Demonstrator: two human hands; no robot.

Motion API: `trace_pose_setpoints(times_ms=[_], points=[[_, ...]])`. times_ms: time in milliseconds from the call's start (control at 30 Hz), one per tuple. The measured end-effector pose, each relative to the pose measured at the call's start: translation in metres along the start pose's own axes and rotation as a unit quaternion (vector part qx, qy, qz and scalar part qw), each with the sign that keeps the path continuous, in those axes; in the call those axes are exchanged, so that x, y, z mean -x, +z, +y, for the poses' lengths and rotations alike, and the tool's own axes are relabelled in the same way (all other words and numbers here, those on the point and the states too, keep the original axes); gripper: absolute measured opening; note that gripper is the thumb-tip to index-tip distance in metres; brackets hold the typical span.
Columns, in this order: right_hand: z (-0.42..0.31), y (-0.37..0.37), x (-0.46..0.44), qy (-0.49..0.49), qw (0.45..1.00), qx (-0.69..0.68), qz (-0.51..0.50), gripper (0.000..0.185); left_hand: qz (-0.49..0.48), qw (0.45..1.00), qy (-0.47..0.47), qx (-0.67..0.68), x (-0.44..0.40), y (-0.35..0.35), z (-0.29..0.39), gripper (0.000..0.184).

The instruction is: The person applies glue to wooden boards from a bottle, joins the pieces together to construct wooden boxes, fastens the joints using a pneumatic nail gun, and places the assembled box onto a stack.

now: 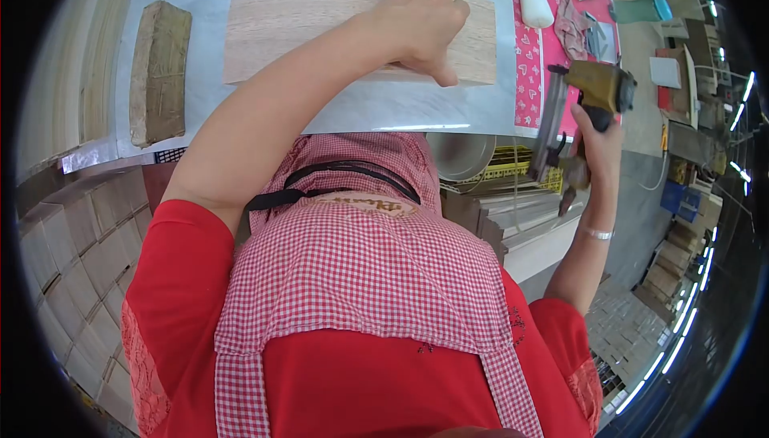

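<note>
My left hand [424, 26] grips a long pale wooden box or block [312, 26] across its width, near its right end. The fingers lie over the far side and the thumb is at the near edge. Whether the wood is hollow cannot be seen. Off the table's right front corner, my right hand [601, 142] is closed around the handle of a nail gun [597, 86] with a yellow-brown body and a dark magazine. The gun is slightly blurred and apart from the wood.
A rough wooden block [160, 74] stands on the table [320, 110] at left, beside stacked boards [92, 62]. On the pink patterned cloth [527, 78] are a white glue bottle [535, 2] and a rag [570, 28]. Stacked wooden pieces [80, 254] fill the lower left; a yellow crate [513, 167] sits below the table.
</note>
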State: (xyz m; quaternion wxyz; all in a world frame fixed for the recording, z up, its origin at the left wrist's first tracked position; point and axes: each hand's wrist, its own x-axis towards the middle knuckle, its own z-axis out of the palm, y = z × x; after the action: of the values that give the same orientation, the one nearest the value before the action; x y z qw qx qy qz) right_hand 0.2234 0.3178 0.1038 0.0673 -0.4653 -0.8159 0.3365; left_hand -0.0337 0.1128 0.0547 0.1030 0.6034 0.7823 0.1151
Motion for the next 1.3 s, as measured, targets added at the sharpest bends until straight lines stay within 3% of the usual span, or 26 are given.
trace_pose_setpoints(times_ms=[133,267,700,1100,1167,1233,1300], points=[[-0.049,0.01,0.07,-0.035,0.995,-0.083,-0.041,0.015,0.058,0.998,0.017,-0.006,0.0,0.01,-0.002,0.072],[-0.065,0.016,0.085,-0.026,0.992,-0.101,-0.074,0.01,0.064,0.998,0.01,0.001,0.002,0.009,0.0,0.07],[-0.073,0.012,0.078,-0.019,0.991,-0.026,-0.132,0.014,0.07,0.997,0.003,-0.018,0.005,0.004,0.007,0.07],[-0.089,0.006,0.068,-0.018,0.985,0.028,-0.172,0.015,-0.007,0.999,0.013,0.041,0.012,-0.024,0.007,0.067],[-0.089,0.006,0.066,-0.016,0.984,0.028,-0.174,0.015,0.136,0.984,-0.026,-0.109,0.022,-0.007,0.02,0.065],[-0.088,0.005,0.065,-0.017,0.984,0.029,-0.173,0.016,0.208,0.96,-0.045,-0.183,0.02,-0.003,0.019,0.063],[-0.087,0.005,0.065,-0.005,0.984,0.038,-0.175,0.018,0.059,0.998,-0.004,-0.021,0.008,-0.018,0.003,0.071]])
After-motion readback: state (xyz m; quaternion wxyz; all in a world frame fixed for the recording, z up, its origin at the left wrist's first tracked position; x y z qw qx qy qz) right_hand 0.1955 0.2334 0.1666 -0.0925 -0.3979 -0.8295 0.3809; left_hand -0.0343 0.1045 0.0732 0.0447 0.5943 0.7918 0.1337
